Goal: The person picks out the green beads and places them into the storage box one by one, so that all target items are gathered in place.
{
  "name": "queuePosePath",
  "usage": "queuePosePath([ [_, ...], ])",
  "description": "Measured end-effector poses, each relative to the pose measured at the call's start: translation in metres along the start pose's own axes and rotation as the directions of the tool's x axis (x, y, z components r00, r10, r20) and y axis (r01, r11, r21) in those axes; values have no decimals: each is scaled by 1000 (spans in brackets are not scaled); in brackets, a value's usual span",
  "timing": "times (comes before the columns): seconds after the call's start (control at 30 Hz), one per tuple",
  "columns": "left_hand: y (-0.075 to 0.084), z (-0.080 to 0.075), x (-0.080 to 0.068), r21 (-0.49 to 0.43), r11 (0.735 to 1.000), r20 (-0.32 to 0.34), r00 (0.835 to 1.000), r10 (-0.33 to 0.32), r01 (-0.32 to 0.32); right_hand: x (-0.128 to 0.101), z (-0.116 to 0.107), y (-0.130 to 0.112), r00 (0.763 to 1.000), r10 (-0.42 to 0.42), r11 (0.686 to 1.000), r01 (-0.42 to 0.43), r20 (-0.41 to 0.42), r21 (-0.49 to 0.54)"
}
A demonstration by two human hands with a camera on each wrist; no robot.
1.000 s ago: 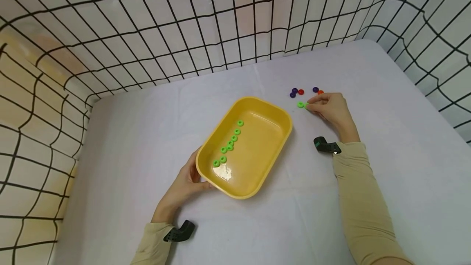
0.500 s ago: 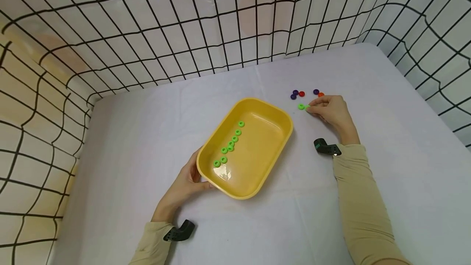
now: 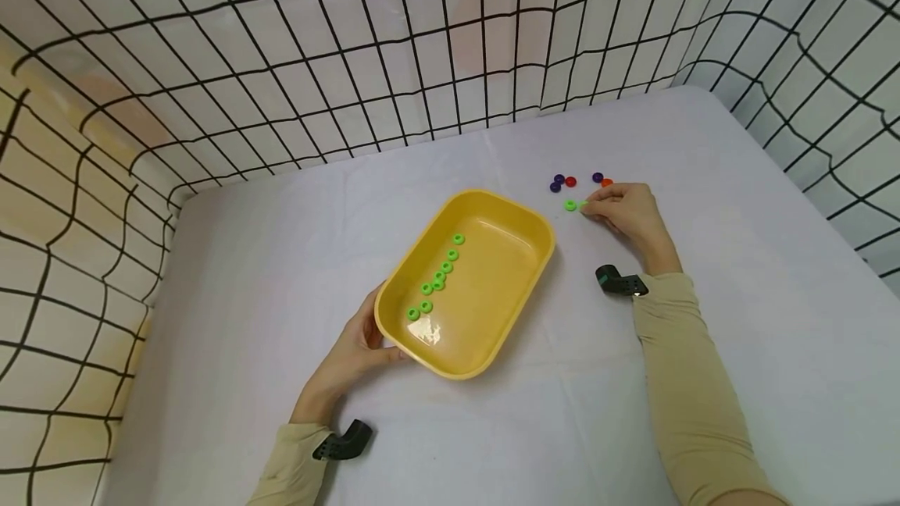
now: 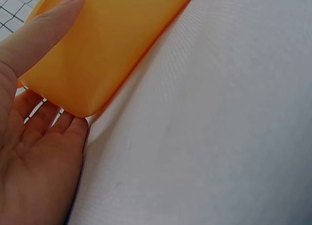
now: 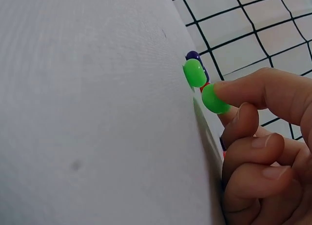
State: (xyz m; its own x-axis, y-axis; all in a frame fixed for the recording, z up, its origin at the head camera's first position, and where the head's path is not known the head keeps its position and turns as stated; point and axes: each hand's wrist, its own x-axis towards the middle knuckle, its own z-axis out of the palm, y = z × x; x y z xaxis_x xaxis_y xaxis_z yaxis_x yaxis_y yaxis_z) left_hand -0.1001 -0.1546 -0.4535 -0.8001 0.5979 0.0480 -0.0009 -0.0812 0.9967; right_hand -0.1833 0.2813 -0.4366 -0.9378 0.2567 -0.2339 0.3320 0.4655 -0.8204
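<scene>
The right hand (image 3: 628, 211) rests on the bench (image 3: 738, 318) with its fingers curled, and its thumb and forefinger pinch a green ring (image 5: 214, 99) just off the cloth. A second green ring (image 3: 570, 205) lies on the bench just beyond the fingertips, close to but apart from the held one. Past the knuckles sit purple rings (image 3: 557, 182) and red rings (image 3: 570, 181) in a loose group. The left hand (image 3: 351, 354) holds the near corner of the yellow tray (image 3: 520, 295): the thumb lies along its outer wall and the fingers reach under the corner. The tray stands between the two hands, nearer the left. Inside it a row of green rings (image 3: 437, 279) runs along the floor, away from the left hand.
</scene>
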Motion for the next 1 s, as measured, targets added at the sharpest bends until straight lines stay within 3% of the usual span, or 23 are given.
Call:
queuePosePath([
  [0.33,-2,0,-1,30,1000,-1,1000,4,-4,-9,1,-1,1000,-14,1000,14,-3,27],
  [0.63,-3,-2,-2,68,998,-18,1000,-12,13,-21,6,-23,998,-48,998,49,-31,27],
  [0.87,-3,-2,-2,89,996,-17,1000,-10,12,-38,14,-53,989,-147,988,147,-9,46],
  [1.0,-2,-2,-1,95,995,-14,1000,0,2,-52,24,-76,970,-242,970,240,39,31],
])
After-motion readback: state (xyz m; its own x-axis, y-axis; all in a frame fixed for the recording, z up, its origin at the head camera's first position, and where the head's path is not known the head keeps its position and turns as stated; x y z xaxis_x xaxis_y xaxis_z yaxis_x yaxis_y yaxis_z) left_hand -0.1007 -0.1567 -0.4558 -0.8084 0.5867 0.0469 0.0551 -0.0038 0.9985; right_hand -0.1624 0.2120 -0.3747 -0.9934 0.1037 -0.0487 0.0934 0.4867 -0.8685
